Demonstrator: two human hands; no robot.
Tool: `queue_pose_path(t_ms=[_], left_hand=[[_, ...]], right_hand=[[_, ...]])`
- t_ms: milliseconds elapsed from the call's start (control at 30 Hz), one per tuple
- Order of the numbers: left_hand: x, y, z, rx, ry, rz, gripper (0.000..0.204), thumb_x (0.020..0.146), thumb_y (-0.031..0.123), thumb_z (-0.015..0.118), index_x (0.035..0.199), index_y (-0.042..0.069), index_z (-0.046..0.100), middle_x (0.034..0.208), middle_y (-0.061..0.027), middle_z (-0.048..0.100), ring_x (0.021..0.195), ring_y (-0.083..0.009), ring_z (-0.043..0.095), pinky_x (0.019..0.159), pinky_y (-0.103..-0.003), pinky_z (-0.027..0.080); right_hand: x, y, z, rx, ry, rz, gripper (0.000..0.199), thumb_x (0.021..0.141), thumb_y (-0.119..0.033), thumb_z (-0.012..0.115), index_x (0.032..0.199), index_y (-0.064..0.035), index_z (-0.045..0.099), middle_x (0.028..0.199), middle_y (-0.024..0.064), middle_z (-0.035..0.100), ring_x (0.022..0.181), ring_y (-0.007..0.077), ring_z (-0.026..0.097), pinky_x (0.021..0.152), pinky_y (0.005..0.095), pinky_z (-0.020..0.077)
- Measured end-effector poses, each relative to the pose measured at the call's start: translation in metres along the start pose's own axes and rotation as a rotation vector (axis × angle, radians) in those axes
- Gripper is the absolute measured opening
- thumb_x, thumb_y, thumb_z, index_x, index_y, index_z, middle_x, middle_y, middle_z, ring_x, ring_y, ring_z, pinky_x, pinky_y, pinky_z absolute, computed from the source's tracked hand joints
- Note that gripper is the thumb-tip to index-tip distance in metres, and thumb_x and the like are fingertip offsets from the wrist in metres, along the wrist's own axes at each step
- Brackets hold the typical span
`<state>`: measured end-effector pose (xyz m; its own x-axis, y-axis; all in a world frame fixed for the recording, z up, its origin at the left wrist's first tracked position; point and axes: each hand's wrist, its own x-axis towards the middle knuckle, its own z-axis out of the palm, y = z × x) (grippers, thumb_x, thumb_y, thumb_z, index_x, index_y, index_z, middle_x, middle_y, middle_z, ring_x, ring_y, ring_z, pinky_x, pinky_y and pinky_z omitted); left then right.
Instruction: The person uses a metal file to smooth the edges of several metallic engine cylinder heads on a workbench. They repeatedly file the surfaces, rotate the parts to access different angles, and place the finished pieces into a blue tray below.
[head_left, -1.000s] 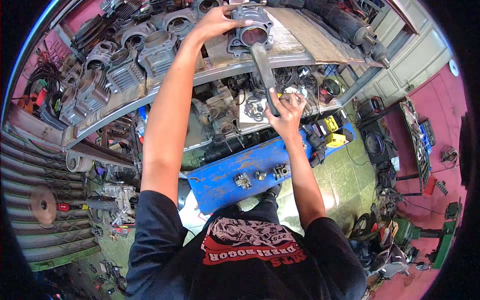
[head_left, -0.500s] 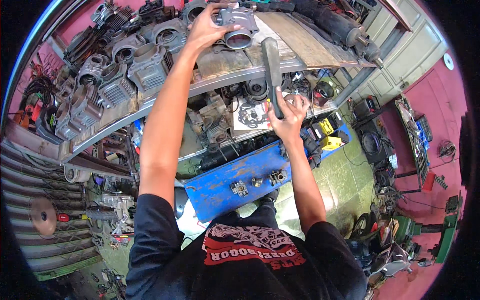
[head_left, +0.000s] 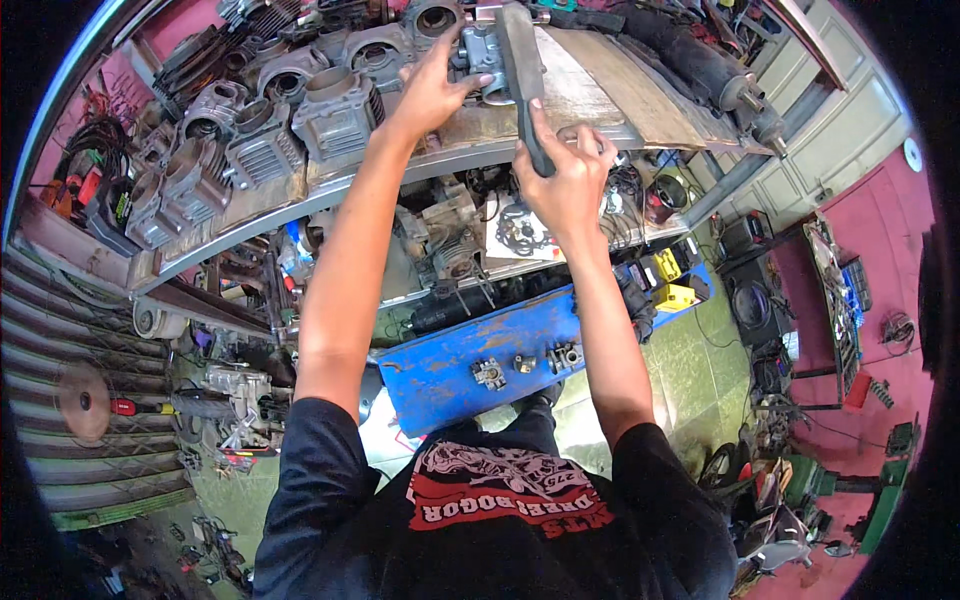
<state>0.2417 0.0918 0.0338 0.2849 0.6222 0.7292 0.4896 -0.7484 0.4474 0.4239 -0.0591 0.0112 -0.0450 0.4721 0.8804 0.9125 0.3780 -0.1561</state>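
My left hand (head_left: 430,95) grips a grey metal engine part (head_left: 479,52) at the shelf's edge, thumb on its near side and fingers on its left. Earlier a round bore showed in it; now it is mostly hidden. My right hand (head_left: 568,178) is closed round the narrow end of a long, dark grey, bar-shaped tool (head_left: 521,65). Its broad end lies across the right side of the part; whether they touch I cannot tell. The tool's underside is hidden. The wooden shelf top (head_left: 580,90) is behind and beside them.
Cylinder blocks (head_left: 335,120) crowd the shelf to the left. A dark exhaust muffler (head_left: 700,70) lies at the back right. Below is a blue bench (head_left: 440,375) with small carburettor-like parts (head_left: 489,375) and yellow boxes (head_left: 675,297). The metal shelf edge (head_left: 400,165) crosses beneath my forearms.
My right hand has moved up and left, bringing the tool across the engine part. My left hand still holds the part, which appears turned. The whole view has shifted slightly.
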Motion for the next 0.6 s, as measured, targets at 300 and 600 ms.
queue_pose_path(t_ms=[300,600], left_hand=[[-0.026,0.009,-0.004,-0.030,-0.106,-0.064,0.091,0.089,0.034,0.076,0.161,0.015,0.023,0.166,-0.0164,0.025,0.155,-0.0329,0.021,0.121,-0.059,0.017],[-0.038,-0.003,0.003,-0.093,-0.044,0.030,0.082,0.091,0.025,0.073,0.159,0.013,0.028,0.166,-0.0162,0.025,0.154,-0.0319,0.024,0.120,-0.052,0.021]], right_hand=[[-0.015,-0.005,-0.038,0.096,-0.067,-0.102,0.056,0.077,-0.017,0.077,0.131,-0.0094,0.069,0.067,0.0069,0.066,0.083,0.0212,0.062,0.101,0.0468,0.0370],[-0.015,0.010,-0.045,0.000,-0.200,-0.273,0.059,0.075,-0.023,0.077,0.133,-0.0168,0.069,0.064,0.0030,0.065,0.082,0.0209,0.058,0.102,0.0529,0.0337]])
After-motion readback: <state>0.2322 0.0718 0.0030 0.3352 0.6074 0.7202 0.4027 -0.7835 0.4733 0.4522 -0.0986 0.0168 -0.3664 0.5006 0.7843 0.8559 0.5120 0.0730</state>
